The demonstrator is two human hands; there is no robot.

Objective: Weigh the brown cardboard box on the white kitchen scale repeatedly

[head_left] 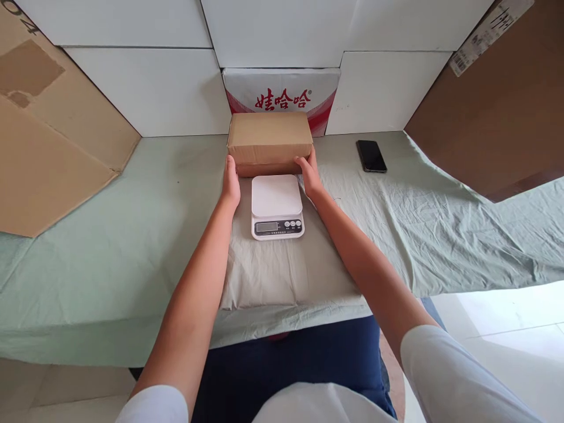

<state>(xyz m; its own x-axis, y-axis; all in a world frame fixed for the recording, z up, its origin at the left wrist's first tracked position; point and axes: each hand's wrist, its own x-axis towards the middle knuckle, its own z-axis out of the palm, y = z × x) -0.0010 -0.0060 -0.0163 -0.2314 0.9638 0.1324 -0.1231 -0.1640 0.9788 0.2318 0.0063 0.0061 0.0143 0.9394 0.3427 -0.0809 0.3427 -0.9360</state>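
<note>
A closed brown cardboard box [270,130] is between my two hands, just behind a white kitchen scale [277,197]. My left hand [231,183] presses against the box's left side, thumb up along the near corner. On the other side, my right hand [309,171] grips the right edge, with its thumb on the front face and the other fingers mostly hidden. The scale lies flat with its platform bare, its dark display and round buttons facing me. Whether the box touches the cloth or is slightly raised, I cannot tell.
A black phone [371,156] lies to the right on the green cloth [176,247]. White panels and a printed white-and-red carton [282,88] form the back wall. Large cardboard sheets stand at left [53,129] and right [497,111]. The table's near edge is in front of my body.
</note>
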